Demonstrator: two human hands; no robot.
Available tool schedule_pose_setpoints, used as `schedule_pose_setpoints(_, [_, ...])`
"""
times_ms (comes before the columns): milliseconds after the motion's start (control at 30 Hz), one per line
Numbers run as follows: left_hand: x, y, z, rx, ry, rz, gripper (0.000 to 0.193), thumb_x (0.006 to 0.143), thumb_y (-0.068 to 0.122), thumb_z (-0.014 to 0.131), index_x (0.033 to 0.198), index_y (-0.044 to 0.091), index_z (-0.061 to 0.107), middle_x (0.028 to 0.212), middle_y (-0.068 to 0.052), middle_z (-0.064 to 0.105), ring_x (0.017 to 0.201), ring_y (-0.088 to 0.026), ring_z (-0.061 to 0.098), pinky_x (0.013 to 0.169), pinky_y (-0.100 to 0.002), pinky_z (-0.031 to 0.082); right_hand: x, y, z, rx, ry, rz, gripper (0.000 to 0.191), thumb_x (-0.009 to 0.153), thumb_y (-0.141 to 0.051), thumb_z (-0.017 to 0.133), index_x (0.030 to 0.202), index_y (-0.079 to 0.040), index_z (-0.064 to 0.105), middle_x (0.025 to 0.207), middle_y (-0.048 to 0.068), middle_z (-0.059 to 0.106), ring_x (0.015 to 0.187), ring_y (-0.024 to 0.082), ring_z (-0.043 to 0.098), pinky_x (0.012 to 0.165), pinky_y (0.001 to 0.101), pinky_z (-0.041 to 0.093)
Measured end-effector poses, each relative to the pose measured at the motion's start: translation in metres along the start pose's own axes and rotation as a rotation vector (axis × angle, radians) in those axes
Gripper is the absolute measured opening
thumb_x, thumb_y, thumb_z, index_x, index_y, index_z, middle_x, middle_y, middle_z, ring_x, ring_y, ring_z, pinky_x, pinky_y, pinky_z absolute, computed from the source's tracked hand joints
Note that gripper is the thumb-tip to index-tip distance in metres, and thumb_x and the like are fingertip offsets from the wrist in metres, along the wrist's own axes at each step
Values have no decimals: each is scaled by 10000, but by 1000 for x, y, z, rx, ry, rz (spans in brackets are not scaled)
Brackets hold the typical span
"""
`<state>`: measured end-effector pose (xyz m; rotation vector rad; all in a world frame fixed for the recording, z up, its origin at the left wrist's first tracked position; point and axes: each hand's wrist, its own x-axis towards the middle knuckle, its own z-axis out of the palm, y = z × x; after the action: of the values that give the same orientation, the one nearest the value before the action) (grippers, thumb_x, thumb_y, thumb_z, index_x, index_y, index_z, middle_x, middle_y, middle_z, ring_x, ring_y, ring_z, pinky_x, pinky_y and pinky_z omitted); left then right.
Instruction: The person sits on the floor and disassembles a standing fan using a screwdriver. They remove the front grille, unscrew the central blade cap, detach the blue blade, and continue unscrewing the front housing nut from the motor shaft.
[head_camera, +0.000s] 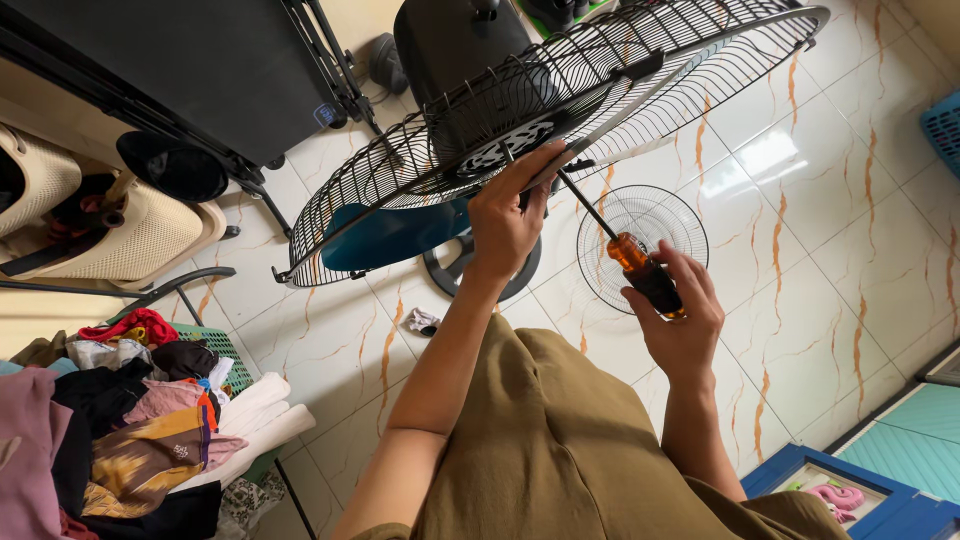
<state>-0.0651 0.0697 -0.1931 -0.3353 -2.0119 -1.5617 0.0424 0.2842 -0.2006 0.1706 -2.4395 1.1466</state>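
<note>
White marble-look floor tiles with orange veins fill the room, seen from above by a person in olive clothing. A black fan takes up the upper middle; its rear wire grille tilts across the view, with a teal blade showing beneath it and the round base on the floor. To the left sit a dark cabinet on a stand, a beige woven chair, and a heap of clothes on a green basket. A second, loose grille lies flat on the tiles to the right, well apart from the fan.

The left hand is closed on the lower rim of the rear grille, near the hub, steadying it. The right hand is wrapped around the amber-and-black handle of a screwdriver, whose thin shaft runs up and left to a fastener at the rim, just beside the left fingers.

Risks, as a judgement: the tip sits very close to the left hand, so a slip off the screw head could jab the fingers. The shaft meets the fastener at a slant, which could strip it. A freed screw could drop and roll off across the smooth tiles.
</note>
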Motion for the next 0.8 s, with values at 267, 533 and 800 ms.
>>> schedule_pose_setpoints(267, [-1,-5,-2,52,8,42,349,989,12,713,1302,164,689,1189,-14,753,1029,-183,765,859,-277,620,0,-12,6,-126,51,-102,562,747,6,909,1261,-56,690,1220,136,658,1062,252,673,897,359,582])
schedule_pose_setpoints(533, [0,-5,0,22,41,6,308,958,43,750,1246,146,719,1152,-20,764,979,-169,774,806,-268,618,4,-6,5,-237,84,-196,545,709,30,916,1194,-54,683,1147,109,715,1034,293,645,922,402,538])
schedule_pose_setpoints(800, [0,-6,6,1,78,60,247,974,78,761,1218,108,734,1133,-28,773,1023,-146,779,832,-243,643,-8,34,23,635,121,329,436,845,93,786,1227,-11,603,1064,128,682,870,178,630,767,305,508])
